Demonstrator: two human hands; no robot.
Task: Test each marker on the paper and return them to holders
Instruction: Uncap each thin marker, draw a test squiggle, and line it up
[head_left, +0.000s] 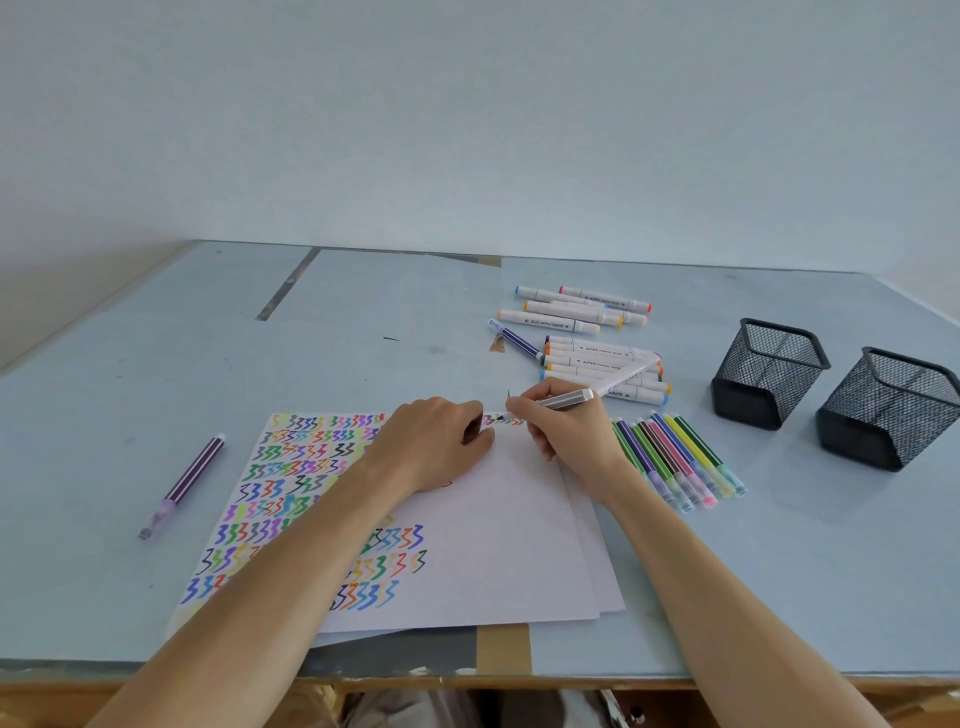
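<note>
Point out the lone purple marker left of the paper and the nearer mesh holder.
Purple striped marker (191, 474): head view, middle of barrel.
Nearer black wire-mesh holder (889, 415): head view, front mesh wall.

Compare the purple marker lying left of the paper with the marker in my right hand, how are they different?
The purple marker lies loose on the table, apart from the paper; the grey marker is gripped by the right hand, tilted, tip at the paper's top edge. The purple marker has a purple striped barrel, the grey marker a grey one. Both are slim pens, thinner than the white markers.
</note>
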